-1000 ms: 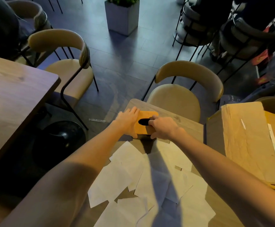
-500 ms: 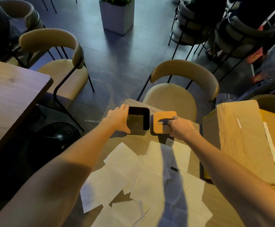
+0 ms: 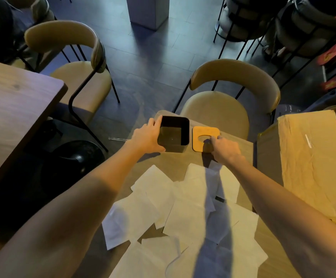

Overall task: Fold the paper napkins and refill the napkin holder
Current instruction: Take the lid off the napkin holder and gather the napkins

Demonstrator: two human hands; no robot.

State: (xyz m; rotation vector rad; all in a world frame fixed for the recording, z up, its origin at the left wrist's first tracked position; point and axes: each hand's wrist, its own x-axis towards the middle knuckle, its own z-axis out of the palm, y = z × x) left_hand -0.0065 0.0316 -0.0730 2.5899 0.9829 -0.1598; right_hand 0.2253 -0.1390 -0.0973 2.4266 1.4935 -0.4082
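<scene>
One napkin holder [image 3: 183,147]: black, square with rounded corners, open-topped and hollow, standing at the far edge of the table [image 3: 173,163]. Your left hand [image 3: 146,138] grips its left wall, fingers [image 3: 157,121] reaching to the far corner, thumb at the near one, arm stretched forward. One wooden lid [image 3: 205,130]: flat, tan, a rounded square with an oval slot, lying just beside the holder on its right. Your right hand [image 3: 226,152] pinches its near edge, fingers curled. Paper napkins [image 3: 183,207]: white, thin, unfolded, scattered overlapping on the table between your forearms.
</scene>
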